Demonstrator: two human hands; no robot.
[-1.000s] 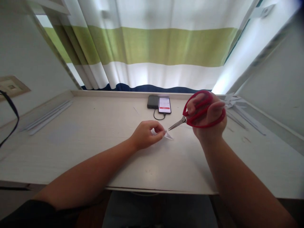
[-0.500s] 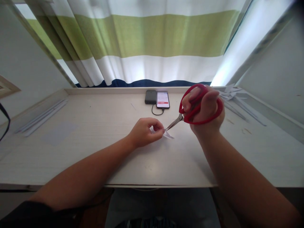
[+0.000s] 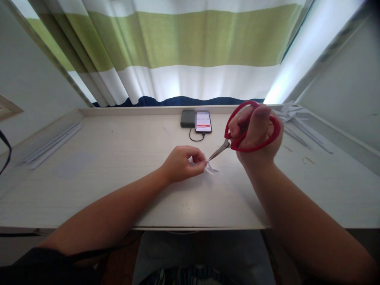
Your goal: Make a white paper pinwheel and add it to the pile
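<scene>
My left hand (image 3: 185, 163) pinches a small white folded piece of paper (image 3: 211, 169) between thumb and fingertips, low over the desk. Part of the paper is hidden behind the fingers; pointed ends stick out to the right. My right hand (image 3: 258, 132) grips red-handled scissors (image 3: 254, 149), thumb and fingers through the loops. The blades point down and left, and their tips meet the paper right at my left fingertips. The blades look nearly closed.
On the white desk (image 3: 124, 134), a black power bank (image 3: 188, 118) is cabled to a lit phone (image 3: 203, 121) at the back. Long paper strips (image 3: 55, 146) lie at the left. Folded paper pieces (image 3: 292, 113) and strips are piled at the back right, near small yellowish scraps (image 3: 308, 160).
The view has shifted slightly, moving the desk a little up in the picture. Both hands, the paper and the scissors keep almost the same places; the scissors' tips stay at the paper.
</scene>
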